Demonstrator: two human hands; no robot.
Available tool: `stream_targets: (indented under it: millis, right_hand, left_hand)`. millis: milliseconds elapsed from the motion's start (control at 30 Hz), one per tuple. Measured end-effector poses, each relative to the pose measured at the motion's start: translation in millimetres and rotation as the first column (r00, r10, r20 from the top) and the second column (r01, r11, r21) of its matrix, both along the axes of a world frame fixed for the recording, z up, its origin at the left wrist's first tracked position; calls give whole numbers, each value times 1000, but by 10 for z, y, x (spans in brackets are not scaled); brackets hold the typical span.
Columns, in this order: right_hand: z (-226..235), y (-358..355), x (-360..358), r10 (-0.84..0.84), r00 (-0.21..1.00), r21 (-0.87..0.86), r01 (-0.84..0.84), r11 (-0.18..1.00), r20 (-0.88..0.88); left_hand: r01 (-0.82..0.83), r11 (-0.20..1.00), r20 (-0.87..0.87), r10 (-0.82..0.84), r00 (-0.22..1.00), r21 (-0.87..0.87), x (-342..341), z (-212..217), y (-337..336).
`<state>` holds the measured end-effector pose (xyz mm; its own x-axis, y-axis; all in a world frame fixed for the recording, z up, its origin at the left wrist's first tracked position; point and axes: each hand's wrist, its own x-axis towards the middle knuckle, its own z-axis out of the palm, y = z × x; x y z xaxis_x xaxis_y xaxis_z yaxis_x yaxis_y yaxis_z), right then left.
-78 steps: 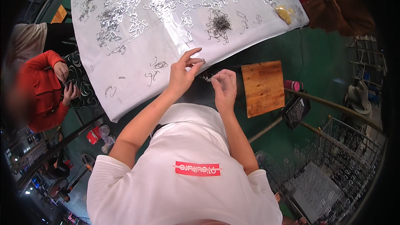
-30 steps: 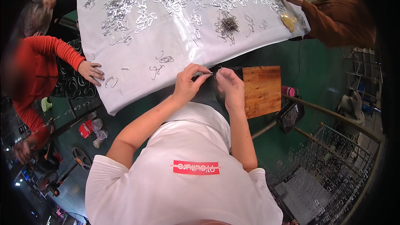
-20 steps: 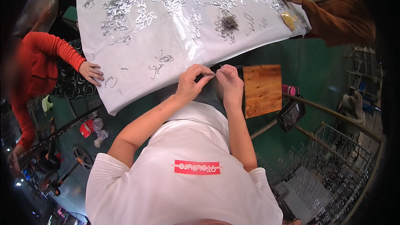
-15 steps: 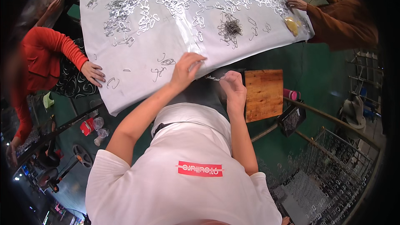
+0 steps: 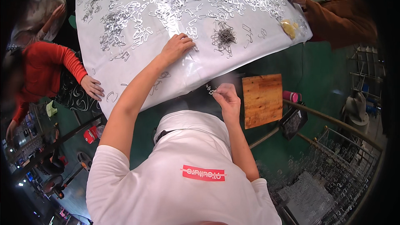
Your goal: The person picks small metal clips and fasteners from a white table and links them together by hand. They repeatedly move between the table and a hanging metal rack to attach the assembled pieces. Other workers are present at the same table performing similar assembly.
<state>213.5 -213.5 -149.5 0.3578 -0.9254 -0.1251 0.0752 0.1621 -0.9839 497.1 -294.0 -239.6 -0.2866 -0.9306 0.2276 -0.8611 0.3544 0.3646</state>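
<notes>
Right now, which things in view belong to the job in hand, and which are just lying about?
In the job:
- linked metal pieces, pinched in the right hand
- loose metal hooks, beside the left hand
- white-covered table

Seemingly just lying about:
- wooden board
- pink container
- yellow item in a clear bag

The clearest lettering stands on the person's white T-shirt (image 5: pixel 166 196), on the chest: a red oblong patch (image 5: pixel 203 177) bearing a single row of rounded white letters. The row appears upside down in this view, and a thin pale line cuts through the middle of the letters, poking out past both short ends of the patch. On the pink cup (image 5: pixel 295 97) by the wooden board (image 5: pixel 262 100), any print is too small to read.
</notes>
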Motion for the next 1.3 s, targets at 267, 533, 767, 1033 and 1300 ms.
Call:
stream_targets:
  millis: [267, 533, 767, 1033, 1300]
  right_hand:
    - [-32, 51, 42, -44, 999, -39, 43, 998, -10]
    - [-43, 200, 59, -69, 998, -41, 69, 997, -7]
    - [-98, 309, 83, -72, 997, -53, 73, 996, 23]
    - [-101, 338, 91, -83, 997, -61, 83, 995, 3]
    - [-99, 320, 115, -89, 996, -54, 91, 994, 25]
  left_hand:
    - [-327, 931, -242, 358, 902, 162, -165, 179, 263]
    - [-424, 769, -199, 566, 800, 479, -100, 383, 416]
    - [-304, 856, -487, 493, 721, 418, -83, 488, 486]
    - [-170, 724, -591, 656, 469, 668, 65, 276, 493]
    - [-474, 723, -409, 682, 606, 502, 17, 86, 445]
